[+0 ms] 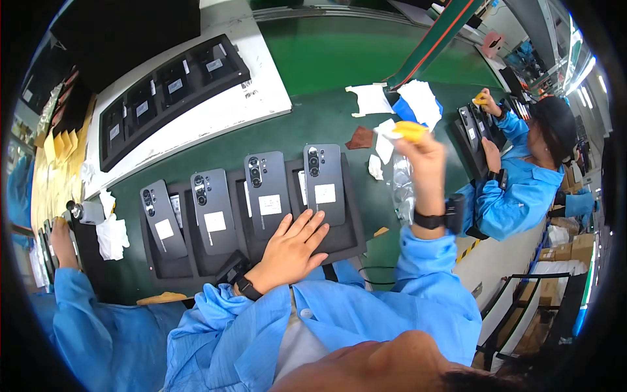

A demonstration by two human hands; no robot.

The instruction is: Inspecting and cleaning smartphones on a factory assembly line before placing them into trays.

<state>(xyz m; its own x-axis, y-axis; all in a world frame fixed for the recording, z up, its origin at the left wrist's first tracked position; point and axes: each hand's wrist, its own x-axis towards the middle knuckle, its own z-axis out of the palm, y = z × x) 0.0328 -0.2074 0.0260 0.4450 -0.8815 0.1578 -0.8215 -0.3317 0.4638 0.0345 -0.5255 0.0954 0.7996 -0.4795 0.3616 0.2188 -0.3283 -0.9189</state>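
Several dark grey phones lie backs up in a black foam tray [356, 245], each with a white label. My left hand [294, 251] is flat with fingers spread, its fingertips on the lower edge of the rightmost phone [332, 175] and beside the phone to its left [260, 176]. To the right of the tray, my right hand [423, 160] is raised, its fingers closed on a soft-looking yellow piece [411, 130] with a white end. Motion blurs this hand slightly, and the exact kind of yellow piece cannot be made out.
Another black tray [243, 68] of phones lies on a white board [268, 91] at the far left. White cloths [369, 100], a brown cloth [359, 138] and clear plastic [401, 183] lie right of my tray. A co-worker [522, 176] sits at right; another person's hand [63, 245] is at left.
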